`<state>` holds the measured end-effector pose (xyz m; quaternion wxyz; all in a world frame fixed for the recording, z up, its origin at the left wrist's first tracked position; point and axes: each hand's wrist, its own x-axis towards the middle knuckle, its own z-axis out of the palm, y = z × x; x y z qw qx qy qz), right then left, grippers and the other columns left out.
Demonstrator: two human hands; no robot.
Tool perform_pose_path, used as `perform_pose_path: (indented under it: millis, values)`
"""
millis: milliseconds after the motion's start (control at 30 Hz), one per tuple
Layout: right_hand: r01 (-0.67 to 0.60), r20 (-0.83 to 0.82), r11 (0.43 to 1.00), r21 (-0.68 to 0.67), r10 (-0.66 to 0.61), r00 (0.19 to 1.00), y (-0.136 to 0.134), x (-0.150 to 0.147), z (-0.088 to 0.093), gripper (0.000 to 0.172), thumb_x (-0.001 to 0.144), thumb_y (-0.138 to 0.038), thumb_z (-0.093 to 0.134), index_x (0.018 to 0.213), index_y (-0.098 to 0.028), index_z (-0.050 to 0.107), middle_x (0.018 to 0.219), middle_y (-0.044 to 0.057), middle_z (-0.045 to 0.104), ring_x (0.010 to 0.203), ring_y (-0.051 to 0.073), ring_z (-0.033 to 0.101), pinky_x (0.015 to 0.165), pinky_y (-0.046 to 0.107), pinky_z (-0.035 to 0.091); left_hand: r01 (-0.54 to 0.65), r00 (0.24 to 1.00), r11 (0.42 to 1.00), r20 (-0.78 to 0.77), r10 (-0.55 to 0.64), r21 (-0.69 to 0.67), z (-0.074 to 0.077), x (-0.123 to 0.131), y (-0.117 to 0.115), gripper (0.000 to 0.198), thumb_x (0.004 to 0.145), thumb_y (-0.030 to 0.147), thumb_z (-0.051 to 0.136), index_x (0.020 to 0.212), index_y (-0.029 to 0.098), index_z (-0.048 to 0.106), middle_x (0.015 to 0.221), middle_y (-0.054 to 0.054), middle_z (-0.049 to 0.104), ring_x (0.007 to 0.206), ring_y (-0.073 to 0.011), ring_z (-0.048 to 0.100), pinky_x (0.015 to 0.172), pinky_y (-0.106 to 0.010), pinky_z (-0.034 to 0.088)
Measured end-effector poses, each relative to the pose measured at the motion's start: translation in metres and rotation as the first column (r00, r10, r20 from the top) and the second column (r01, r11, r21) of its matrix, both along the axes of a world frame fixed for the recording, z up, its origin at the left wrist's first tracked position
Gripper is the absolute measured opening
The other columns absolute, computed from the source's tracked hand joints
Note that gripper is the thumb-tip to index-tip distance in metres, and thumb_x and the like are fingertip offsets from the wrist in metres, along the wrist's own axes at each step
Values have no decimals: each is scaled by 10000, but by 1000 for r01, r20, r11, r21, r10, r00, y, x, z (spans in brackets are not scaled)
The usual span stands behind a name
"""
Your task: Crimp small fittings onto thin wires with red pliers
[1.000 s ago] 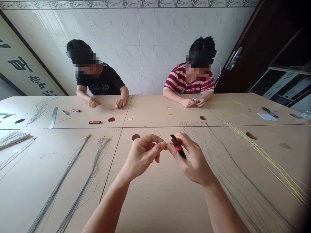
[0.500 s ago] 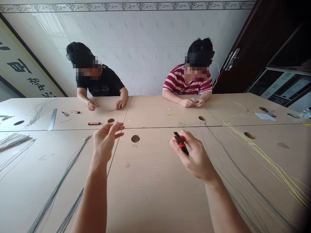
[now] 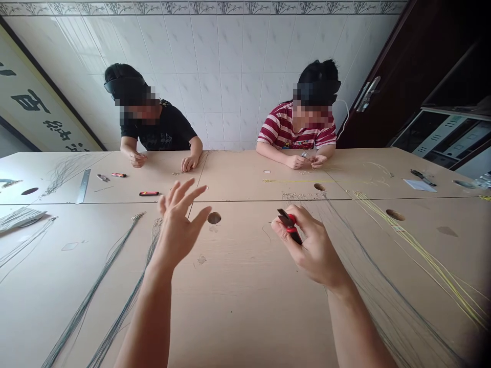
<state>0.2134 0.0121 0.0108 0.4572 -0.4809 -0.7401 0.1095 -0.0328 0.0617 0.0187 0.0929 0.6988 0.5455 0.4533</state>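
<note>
My left hand (image 3: pixel 182 220) is raised over the table with its fingers spread, and nothing shows in it. Beside that wrist lies a bundle of grey-green cords (image 3: pixel 138 286), with small metal ends near my knuckles. My right hand (image 3: pixel 309 245) is wrapped around a pair of pliers (image 3: pixel 290 225) with red and black handles, the dark jaws pointing up and left. By my right fingertips a thin strand (image 3: pixel 267 232) curves down over the table; whether the fingers pinch it too I cannot tell.
Another grey-green bundle (image 3: pixel 102 276) lies farther left, yellow cords (image 3: pixel 425 250) on the right. Small metal pieces (image 3: pixel 299 196) sit near the table seam. Round holes (image 3: pixel 214 218) pierce the tabletop. Across sit two co-workers, one in black (image 3: pixel 164 128), one in red stripes (image 3: pixel 284 125). A lighter (image 3: pixel 149 193) lies ahead.
My left hand has opened from a pinch on a thin strand, its fingers now spread. My right hand keeps the pliers, shifted slightly right. The left co-worker's hand has moved up a little.
</note>
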Motion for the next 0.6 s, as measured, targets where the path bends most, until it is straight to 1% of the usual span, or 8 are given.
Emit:
perform_pose_path:
  millis: [67,133,200,300,400,500,567,600]
  values:
    - [-17,8,1000,1,17,1000,-1,-2,0,212,915,-194,513,753,-229,381,718,-15,457,683,149,444,627,280,373,172,976,983,145,-162,-59,4,17,-9,369,867,396,614,1222,299,635,1450,-49,514,1397,-281,375,1153,-509,230]
    - [-33,13,999,8,33,999,-2,-5,1,230,926,-212,515,745,-228,374,709,-18,451,679,148,439,626,280,369,379,895,912,314,-317,-156,6,32,-16,401,906,420,564,1283,287,597,1455,-58,513,1371,-256,421,1126,-431,316]
    - [-40,14,999,13,40,999,-2,-8,2,237,933,-224,515,742,-228,376,700,-19,449,676,148,438,620,278,366,579,771,781,469,-431,-233,4,44,-19,434,922,442,537,1320,271,570,1443,-74,526,1368,-251,428,1102,-392,352]
    - [-42,6,999,24,42,999,-3,-9,2,206,934,-214,509,755,-227,407,700,-19,463,677,149,447,621,277,370,779,591,561,629,-505,-281,-4,53,-16,435,912,476,547,1268,235,608,1319,-104,623,1257,-245,536,1038,-370,406]
    - [-39,-9,998,42,40,999,-2,-8,1,168,934,-190,495,777,-224,446,709,-19,483,689,147,458,658,282,389,905,424,280,732,-533,-321,-12,56,-13,395,876,501,593,1069,173,697,905,-86,725,746,-149,649,760,-292,495]
    - [-8,-32,998,56,10,999,-1,-7,0,158,931,-194,496,781,-223,456,716,-21,490,680,142,466,664,281,398,949,259,-37,842,-473,-313,-15,59,-16,407,823,538,635,825,141,720,500,2,562,352,-47,331,392,-213,272]
    - [19,-55,999,42,-17,998,-1,-7,-1,150,928,-208,503,785,-224,458,713,-23,488,667,140,468,645,278,396,960,174,-132,893,-416,-249,-14,59,-22,460,795,583,630,650,150,689,377,22,443,284,-44,246,327,-221,152]
    - [30,-66,999,30,-28,997,-1,-7,-1,146,926,-212,505,787,-225,460,712,-24,489,666,140,470,639,277,396,970,137,-131,908,-396,-204,-13,59,-24,504,788,615,608,568,164,653,335,24,395,256,-49,237,305,-225,130]
